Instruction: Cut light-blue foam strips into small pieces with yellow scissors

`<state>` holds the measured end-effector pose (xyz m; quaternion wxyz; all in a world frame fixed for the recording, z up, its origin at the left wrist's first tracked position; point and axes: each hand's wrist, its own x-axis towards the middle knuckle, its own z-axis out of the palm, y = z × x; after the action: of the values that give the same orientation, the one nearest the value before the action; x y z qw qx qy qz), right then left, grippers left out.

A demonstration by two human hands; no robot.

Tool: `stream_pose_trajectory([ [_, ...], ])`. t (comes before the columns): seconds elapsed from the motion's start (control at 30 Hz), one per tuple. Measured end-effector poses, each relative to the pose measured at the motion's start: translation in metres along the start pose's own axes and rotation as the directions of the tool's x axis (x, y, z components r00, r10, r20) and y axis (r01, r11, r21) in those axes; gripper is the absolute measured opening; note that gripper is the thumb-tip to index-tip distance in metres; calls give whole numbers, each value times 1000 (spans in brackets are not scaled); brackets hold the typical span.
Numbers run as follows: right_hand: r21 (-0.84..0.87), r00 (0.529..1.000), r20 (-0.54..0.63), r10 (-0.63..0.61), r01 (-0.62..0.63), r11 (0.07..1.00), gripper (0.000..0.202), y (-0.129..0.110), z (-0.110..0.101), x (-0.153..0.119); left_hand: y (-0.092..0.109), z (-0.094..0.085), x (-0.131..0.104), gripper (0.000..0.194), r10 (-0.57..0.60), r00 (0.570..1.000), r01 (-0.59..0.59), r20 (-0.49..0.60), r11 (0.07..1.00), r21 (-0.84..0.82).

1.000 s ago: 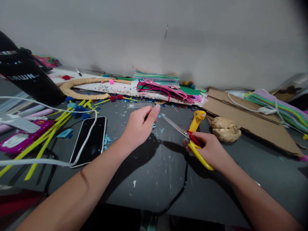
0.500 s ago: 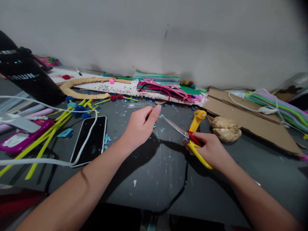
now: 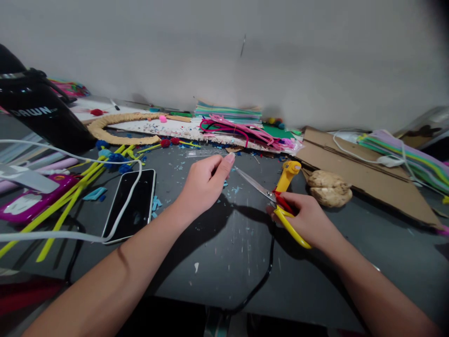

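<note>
My right hand [image 3: 303, 217] is closed around the handles of a pair of scissors [image 3: 257, 187] with yellow and red grips. The blades look closed, and their tip points up and left, close to my left fingertips. My left hand [image 3: 208, 182] is in a pinch, thumb against fingers; whatever it may hold is hidden or too small to make out. Small blue scraps [image 3: 235, 189] lie on the dark table under the blade tip. Just behind the scissors is a yellow glue gun [image 3: 287, 174], partly covered by my right hand.
On the left lie a phone [image 3: 131, 206], yellow strips [image 3: 75, 192], a purple tool [image 3: 31, 201] and a black bottle [image 3: 45, 107]. A tan ring-shaped piece [image 3: 115, 139] and pink pipe cleaners [image 3: 242, 128] sit at the back. Rightward are a pale lumpy object [image 3: 329, 188] and cardboard [image 3: 365, 173].
The scissors have shifted very slightly, their tip a touch left toward my left fingertips. My left hand stays in place, and everything else looks the same.
</note>
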<state>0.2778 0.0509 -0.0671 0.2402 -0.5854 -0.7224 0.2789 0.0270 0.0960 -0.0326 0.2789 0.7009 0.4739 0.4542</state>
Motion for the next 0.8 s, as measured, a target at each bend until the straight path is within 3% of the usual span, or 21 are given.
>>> stream_pose_trajectory([
  [0.47, -56, 998, -39, -43, 41, 998, 21, 4, 0, 1, 1, 0, 0, 47, -13, 1000, 13, 4, 1000, 15],
  [0.8, -10, 1000, -24, 14, -14, 1000, 26, -3, -2, 0, 1, 0, 0, 48, -30, 1000, 30, -1, 1000, 8],
])
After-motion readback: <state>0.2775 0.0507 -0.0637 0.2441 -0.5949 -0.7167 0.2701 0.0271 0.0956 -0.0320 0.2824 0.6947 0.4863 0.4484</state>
